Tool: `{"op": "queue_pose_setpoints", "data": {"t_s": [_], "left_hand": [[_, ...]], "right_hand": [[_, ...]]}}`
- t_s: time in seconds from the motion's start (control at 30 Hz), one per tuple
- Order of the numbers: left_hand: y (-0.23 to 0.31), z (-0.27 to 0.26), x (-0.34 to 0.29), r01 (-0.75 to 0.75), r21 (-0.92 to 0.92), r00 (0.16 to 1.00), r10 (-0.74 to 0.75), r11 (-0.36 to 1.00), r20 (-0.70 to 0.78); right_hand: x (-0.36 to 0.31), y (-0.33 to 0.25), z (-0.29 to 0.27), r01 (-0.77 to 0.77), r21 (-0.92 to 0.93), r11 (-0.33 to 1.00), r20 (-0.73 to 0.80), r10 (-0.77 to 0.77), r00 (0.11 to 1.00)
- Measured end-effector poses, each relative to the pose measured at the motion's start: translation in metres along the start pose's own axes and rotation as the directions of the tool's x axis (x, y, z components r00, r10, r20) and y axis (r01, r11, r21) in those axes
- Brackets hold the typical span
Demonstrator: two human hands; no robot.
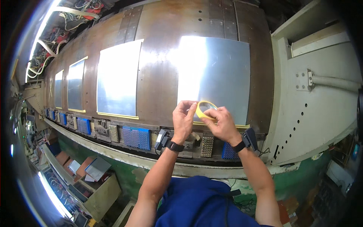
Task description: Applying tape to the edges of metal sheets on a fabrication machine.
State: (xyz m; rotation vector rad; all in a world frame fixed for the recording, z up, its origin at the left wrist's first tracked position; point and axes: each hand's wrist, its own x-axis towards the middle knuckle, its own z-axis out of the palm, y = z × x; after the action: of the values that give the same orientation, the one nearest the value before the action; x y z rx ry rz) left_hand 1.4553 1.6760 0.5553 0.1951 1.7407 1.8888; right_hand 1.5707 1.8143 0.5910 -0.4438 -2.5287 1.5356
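A roll of yellow tape (199, 112) is gripped by my right hand (223, 124), its thumb and fingers closed on the ring's near right side. Just left of it, my left hand (183, 120) is closed in a pinch at the roll's left edge; whatever lies between its fingertips is too small to make out. Both hands are above the near edge of a large shiny metal sheet (227, 75). Yellow tape strips (242, 126) run along that sheet's near edge, partly hidden by my hands.
More shiny sheets edged with yellow tape, such as this one (119, 77), lie leftward on the brown metal bed (159, 90). Blue studded blocks (136, 137) line its near edge. A pale machine wall (321, 106) rises at right. Cluttered boxes (96, 168) stand at lower left.
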Motion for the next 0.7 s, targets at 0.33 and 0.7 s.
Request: {"op": "queue_pose_setpoints", "data": {"t_s": [0.33, 0.7], "left_hand": [[0.053, -0.167, 0.073, -0.188, 0.312, 0.905, 0.288, 0.931, -0.313], [0.191, -0.068, 0.016, -0.291, 0.334, 0.939, 0.334, 0.897, -0.079]], "right_hand": [[-0.05, 0.047, -0.056, 0.052, -0.323, 0.945, -0.162, -0.109, 0.981], [0.018, -0.006, -0.037, -0.14, -0.525, 0.84, -0.283, -0.018, 0.959]]}}
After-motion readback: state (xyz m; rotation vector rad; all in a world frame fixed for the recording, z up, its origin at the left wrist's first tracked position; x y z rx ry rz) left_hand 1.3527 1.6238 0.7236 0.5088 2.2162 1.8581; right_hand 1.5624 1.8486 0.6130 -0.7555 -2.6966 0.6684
